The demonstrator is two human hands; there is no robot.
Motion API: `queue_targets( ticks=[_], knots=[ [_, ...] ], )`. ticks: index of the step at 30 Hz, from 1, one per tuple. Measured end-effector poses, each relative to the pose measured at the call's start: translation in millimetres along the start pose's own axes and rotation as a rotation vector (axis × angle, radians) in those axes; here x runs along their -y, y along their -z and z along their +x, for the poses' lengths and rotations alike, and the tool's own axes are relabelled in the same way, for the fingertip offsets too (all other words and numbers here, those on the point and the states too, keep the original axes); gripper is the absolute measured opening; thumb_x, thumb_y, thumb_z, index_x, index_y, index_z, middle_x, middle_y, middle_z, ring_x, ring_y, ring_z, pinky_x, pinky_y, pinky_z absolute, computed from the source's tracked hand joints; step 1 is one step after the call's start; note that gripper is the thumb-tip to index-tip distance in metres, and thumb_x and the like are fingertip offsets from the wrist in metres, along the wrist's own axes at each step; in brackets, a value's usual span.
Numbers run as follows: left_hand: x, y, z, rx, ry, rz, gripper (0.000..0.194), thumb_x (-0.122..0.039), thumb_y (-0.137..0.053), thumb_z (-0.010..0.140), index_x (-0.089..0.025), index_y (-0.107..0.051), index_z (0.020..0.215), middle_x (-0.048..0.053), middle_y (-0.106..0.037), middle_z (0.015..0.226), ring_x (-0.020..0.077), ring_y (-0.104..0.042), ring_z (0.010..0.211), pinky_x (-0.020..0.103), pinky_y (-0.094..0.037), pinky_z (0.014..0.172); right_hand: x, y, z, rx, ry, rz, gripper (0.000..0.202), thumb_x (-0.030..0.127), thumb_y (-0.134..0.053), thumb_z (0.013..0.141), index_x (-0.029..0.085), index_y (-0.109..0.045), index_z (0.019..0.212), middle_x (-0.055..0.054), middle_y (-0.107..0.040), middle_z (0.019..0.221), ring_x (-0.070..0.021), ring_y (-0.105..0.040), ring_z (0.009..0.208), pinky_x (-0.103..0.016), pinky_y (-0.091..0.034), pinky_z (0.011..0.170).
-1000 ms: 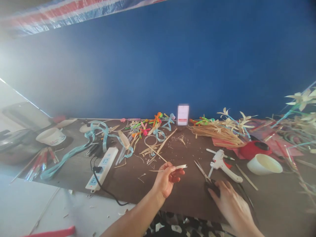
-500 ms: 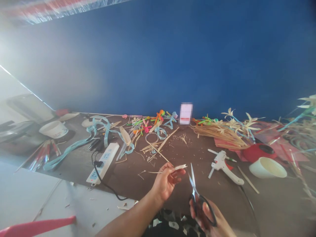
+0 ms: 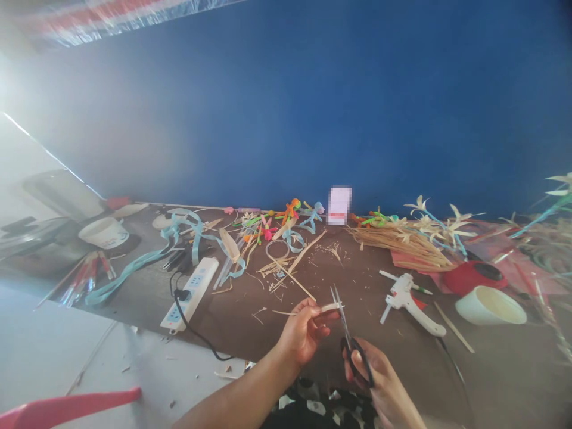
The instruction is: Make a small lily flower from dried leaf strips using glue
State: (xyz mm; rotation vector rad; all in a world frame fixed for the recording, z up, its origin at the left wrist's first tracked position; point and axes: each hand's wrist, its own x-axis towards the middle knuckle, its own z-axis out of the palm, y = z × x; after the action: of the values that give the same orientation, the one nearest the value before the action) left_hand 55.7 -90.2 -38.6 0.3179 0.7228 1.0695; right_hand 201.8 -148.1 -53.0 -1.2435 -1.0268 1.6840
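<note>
My left hand [image 3: 301, 333] pinches a pale strip of dried plant material [image 3: 329, 307], whose free end points right and whose thin tail sticks out to the left. In my right hand [image 3: 369, 366] is a pair of black-handled scissors [image 3: 344, 319], the fingers through its loops. The blades are slightly parted and lie at the tip of the strip. Below the hands shows dark patterned clothing. Beyond them, on the brown table [image 3: 313, 280], are scattered straw scraps [image 3: 286, 268] and a small ring [image 3: 277, 250].
A white glue gun [image 3: 413, 304] lies right, beside a cream bowl [image 3: 491, 307] and a red round object [image 3: 473, 275]. A power strip [image 3: 192, 292] with a black cable is left, near blue ribbon [image 3: 129, 277]. Straw bundles [image 3: 402, 244] and pipe-cleaner flowers [image 3: 268, 226] line the blue wall.
The scissors have moved up and left, from apart to the strip's tip, and their blades have come closer together. My left hand still holds the strip. The view shifted slightly.
</note>
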Motion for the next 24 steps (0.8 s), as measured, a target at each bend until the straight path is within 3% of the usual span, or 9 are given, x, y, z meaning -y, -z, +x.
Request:
queue_targets(
  ticks=[16, 20, 24],
  knots=[
    [-6.0, 5.3, 8.7, -0.016, 0.061, 0.006, 0.014, -0.014, -0.051, 0.067, -0.017, -0.038, 0.073, 0.014, -0.064, 0.089, 0.0212, -0.062, 0.079, 0.014, -0.040, 0.043, -10.6, 3.6, 5.1, -0.045, -0.034, 0.063, 0.027, 0.042, -0.055, 0.072, 0.016, -0.047, 0.068, 0.006, -0.043, 0.044, -0.0047, -0.028, 0.042, -0.018, -0.020, 0.040],
    [-13.6, 5.7, 10.3, 0.062, 0.119, 0.099, 0.011, -0.014, -0.050, 0.066, -0.016, -0.040, 0.070, 0.013, -0.065, 0.084, 0.0204, -0.063, 0.073, 0.014, -0.038, 0.042, 3.5, 9.2, 10.0, -0.020, 0.038, 0.149, 0.028, 0.043, -0.051, 0.074, 0.016, -0.052, 0.077, 0.000, -0.051, 0.059, -0.0084, -0.038, 0.050, -0.018, -0.027, 0.041],
    [-18.0, 1.8, 10.9, 0.170, 0.155, 0.260, 0.012, -0.015, -0.053, 0.065, -0.015, -0.040, 0.066, 0.012, -0.066, 0.074, 0.0210, -0.064, 0.065, 0.015, -0.038, 0.039, 26.0, 8.0, 19.1, -0.104, 0.144, 0.134, 0.022, 0.032, -0.060, 0.070, 0.018, -0.053, 0.086, -0.001, -0.053, 0.077, -0.0115, -0.045, 0.066, -0.020, -0.036, 0.056]
  ],
)
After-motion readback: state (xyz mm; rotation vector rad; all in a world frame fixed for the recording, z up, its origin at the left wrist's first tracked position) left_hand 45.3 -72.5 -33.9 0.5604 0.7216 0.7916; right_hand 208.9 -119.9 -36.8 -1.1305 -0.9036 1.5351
